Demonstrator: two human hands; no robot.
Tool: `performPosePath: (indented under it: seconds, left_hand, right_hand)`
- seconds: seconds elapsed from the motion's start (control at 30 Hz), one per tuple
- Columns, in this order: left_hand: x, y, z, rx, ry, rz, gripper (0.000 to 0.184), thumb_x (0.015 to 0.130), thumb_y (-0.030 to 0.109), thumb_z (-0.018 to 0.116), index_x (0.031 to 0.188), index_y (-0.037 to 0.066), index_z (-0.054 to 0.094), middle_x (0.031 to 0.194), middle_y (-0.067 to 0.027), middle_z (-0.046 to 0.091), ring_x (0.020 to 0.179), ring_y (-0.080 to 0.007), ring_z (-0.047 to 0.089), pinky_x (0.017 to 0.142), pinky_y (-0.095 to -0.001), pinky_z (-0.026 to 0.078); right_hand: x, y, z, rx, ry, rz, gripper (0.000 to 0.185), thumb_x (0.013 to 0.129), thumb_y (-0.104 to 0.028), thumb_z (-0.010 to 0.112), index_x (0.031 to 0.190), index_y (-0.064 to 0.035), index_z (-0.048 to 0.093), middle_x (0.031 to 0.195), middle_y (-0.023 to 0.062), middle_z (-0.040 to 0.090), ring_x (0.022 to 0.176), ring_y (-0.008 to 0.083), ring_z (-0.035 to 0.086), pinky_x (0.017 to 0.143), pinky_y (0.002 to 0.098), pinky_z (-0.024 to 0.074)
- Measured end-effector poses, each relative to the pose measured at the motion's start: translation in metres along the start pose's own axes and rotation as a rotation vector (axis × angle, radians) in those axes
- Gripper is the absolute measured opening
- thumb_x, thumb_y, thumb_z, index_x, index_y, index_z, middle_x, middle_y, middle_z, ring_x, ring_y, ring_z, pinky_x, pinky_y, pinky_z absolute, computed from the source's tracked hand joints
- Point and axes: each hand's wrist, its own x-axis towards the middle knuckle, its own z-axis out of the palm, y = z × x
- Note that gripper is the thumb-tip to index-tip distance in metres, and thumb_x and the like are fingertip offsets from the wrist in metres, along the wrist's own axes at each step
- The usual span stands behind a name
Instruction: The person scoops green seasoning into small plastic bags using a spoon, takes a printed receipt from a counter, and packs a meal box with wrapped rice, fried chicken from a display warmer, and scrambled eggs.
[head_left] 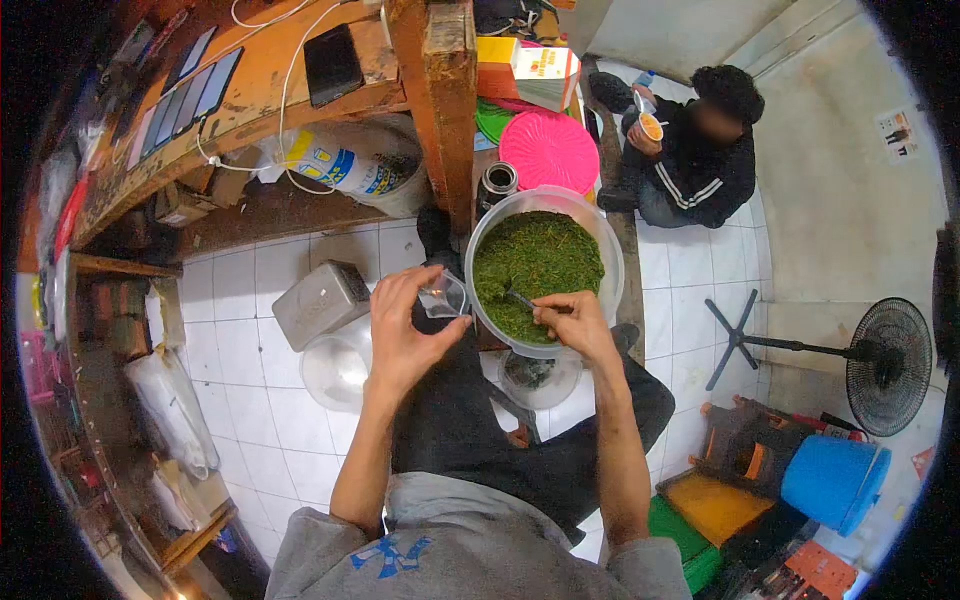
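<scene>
A large clear plastic tub (614, 255) full of finely chopped green leaves (540, 255) stands in front of me, just beyond my knees. With my right hand (572, 322) I pinch the handle of a spoon (518, 298), whose far end dips into the greens. My left hand (412, 318) is at the tub's left rim, thumb and fingers curved around a small clear plastic container (443, 297). Whether that container is a cup or a bag, I cannot tell. Below the tub sits another clear bowl (540, 378) with some dark bits in it.
Behind the tub are a pink lid (550, 152), an open flask (497, 182) and a yellow-and-red box (545, 75). A metal tin (320, 303) and a pale basin (338, 372) stand on the floor left. Right are a seated person (700, 150) holding a cup, and a fan (888, 367).
</scene>
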Motion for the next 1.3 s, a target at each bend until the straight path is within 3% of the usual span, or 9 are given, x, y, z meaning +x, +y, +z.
performPosePath:
  seconds: [0.17, 0.37, 0.43, 0.5, 0.63, 0.77, 1.1, 1.2, 1.3]
  left_hand:
    - [0.021, 0.014, 0.009, 0.012, 0.019, 0.043, 0.06, 0.063, 0.021, 0.088, 0.117, 0.007, 0.066, 0.112, -0.0103, 0.068, 0.108, -0.0303, 0.061, 0.098, -0.0421, 0.044]
    - [0.037, 0.038, 0.05, -0.056, -0.063, 0.076, 0.058, 0.064, 0.022, 0.087, 0.116, 0.008, 0.067, 0.109, -0.011, 0.068, 0.105, -0.0308, 0.061, 0.095, -0.0411, 0.043]
    - [0.042, 0.043, 0.069, -0.063, -0.061, 0.084, 0.056, 0.066, 0.022, 0.086, 0.116, 0.007, 0.067, 0.107, -0.0116, 0.069, 0.106, -0.0315, 0.061, 0.095, -0.0417, 0.044]
    - [0.046, 0.046, 0.089, -0.107, -0.005, 0.099, 0.053, 0.066, 0.023, 0.084, 0.114, 0.006, 0.067, 0.101, -0.0095, 0.068, 0.103, -0.0304, 0.061, 0.095, -0.0435, 0.042]
    - [0.049, 0.052, 0.108, -0.159, 0.011, 0.075, 0.053, 0.066, 0.023, 0.084, 0.112, 0.005, 0.067, 0.099, -0.0112, 0.068, 0.099, -0.0317, 0.063, 0.093, -0.0431, 0.044]
    - [0.047, 0.053, 0.113, -0.161, 0.006, 0.063, 0.052, 0.066, 0.024, 0.084, 0.111, 0.004, 0.067, 0.098, -0.0118, 0.068, 0.097, -0.0323, 0.063, 0.092, -0.0434, 0.044]
    - [0.045, 0.038, 0.121, -0.179, 0.054, 0.082, 0.056, 0.066, 0.022, 0.087, 0.114, 0.004, 0.065, 0.105, -0.0128, 0.067, 0.101, -0.0326, 0.062, 0.092, -0.0426, 0.047]
    - [0.045, 0.041, 0.117, -0.214, 0.091, 0.056, 0.059, 0.066, 0.024, 0.089, 0.116, 0.004, 0.065, 0.108, -0.0124, 0.068, 0.104, -0.0317, 0.063, 0.093, -0.0413, 0.05]
    - [0.044, 0.054, 0.114, -0.353, 0.067, -0.039, 0.059, 0.068, 0.022, 0.089, 0.117, 0.003, 0.064, 0.109, -0.0128, 0.067, 0.106, -0.0299, 0.063, 0.094, -0.0403, 0.049]
  right_hand:
    - [-0.018, -0.014, -0.032, 0.254, 0.024, 0.059, 0.023, 0.088, -0.005, 0.07, 0.109, 0.003, 0.073, 0.08, 0.0039, 0.072, 0.058, 0.006, 0.057, 0.047, 0.0214, 0.0421]
    - [-0.057, -0.047, -0.07, 0.208, 0.204, -0.033, 0.021, 0.088, -0.006, 0.072, 0.108, 0.0013, 0.074, 0.079, 0.0033, 0.071, 0.058, 0.0055, 0.056, 0.048, 0.021, 0.0411]
    - [-0.066, -0.056, -0.069, 0.167, 0.251, -0.098, 0.021, 0.089, -0.007, 0.072, 0.108, 0.0007, 0.075, 0.08, 0.0049, 0.072, 0.06, 0.007, 0.058, 0.051, 0.0229, 0.0437]
    - [-0.072, -0.057, -0.062, -0.089, 0.467, -0.373, 0.021, 0.088, -0.008, 0.073, 0.108, 0.0006, 0.075, 0.084, 0.0081, 0.073, 0.061, 0.0099, 0.059, 0.054, 0.0266, 0.0464]
    - [-0.082, -0.066, -0.044, -0.371, 0.69, -0.488, 0.02, 0.085, -0.001, 0.069, 0.105, 0.0011, 0.074, 0.081, 0.0153, 0.069, 0.064, 0.0235, 0.064, 0.058, 0.0334, 0.0489]
    - [-0.09, -0.068, -0.033, -0.328, 0.663, -0.391, 0.021, 0.087, -0.002, 0.066, 0.106, 0.0005, 0.073, 0.088, 0.0194, 0.069, 0.073, 0.0328, 0.068, 0.066, 0.0404, 0.0542]
    - [-0.08, -0.048, -0.036, -0.264, 0.715, -0.324, 0.025, 0.084, 0.0, 0.068, 0.108, -0.0011, 0.074, 0.089, 0.0163, 0.07, 0.074, 0.027, 0.068, 0.065, 0.0339, 0.0527]
    - [-0.054, -0.023, -0.036, -0.555, 0.671, -0.493, 0.036, 0.076, -0.001, 0.074, 0.111, -0.0012, 0.07, 0.103, 0.0192, 0.067, 0.092, 0.0316, 0.067, 0.078, 0.0386, 0.0541]
    - [-0.043, -0.066, -0.016, -0.254, 0.654, -0.542, 0.031, 0.078, -0.005, 0.072, 0.109, -0.0013, 0.069, 0.114, 0.0223, 0.062, 0.11, 0.0374, 0.059, 0.093, 0.0438, 0.0481]
